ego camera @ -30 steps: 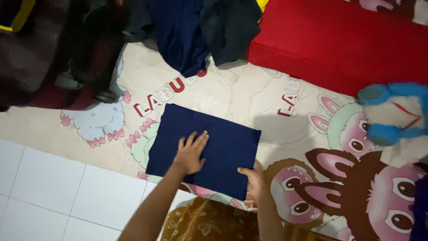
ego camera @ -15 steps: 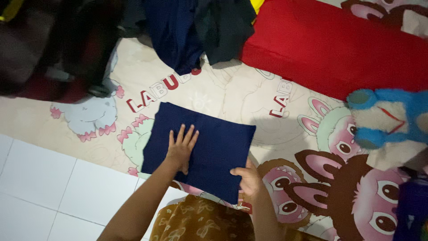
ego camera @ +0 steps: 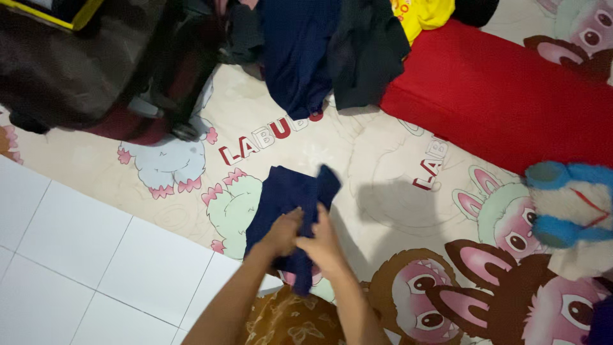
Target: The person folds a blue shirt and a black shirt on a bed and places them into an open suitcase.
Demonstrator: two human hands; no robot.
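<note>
I have both hands together low in the middle of the view, closed on a folded navy blue cloth garment (ego camera: 287, 211). My left hand (ego camera: 283, 232) grips its near edge with fingers curled in, and my right hand (ego camera: 324, 243) is pressed up against the left, pinching the same fabric from the other side. The garment is bunched and partly lifted, one corner sticking up above my knuckles, its lower part hanging down between my forearms, over the cream cartoon-printed floor mat (ego camera: 383, 160).

To the right on the mat lies a flat red cushion (ego camera: 504, 96), well apart from my hands. Beyond the garment sits a heap of dark clothes (ego camera: 325, 51), with a yellow shirt (ego camera: 424, 13) at its far edge. A dark bag (ego camera: 83, 64) rests at the upper left. A blue and white plush toy (ego camera: 571, 204) lies at the right edge. White floor tiles (ego camera: 83, 255) show at lower left, and brown patterned fabric (ego camera: 287, 319) covers my lap.
</note>
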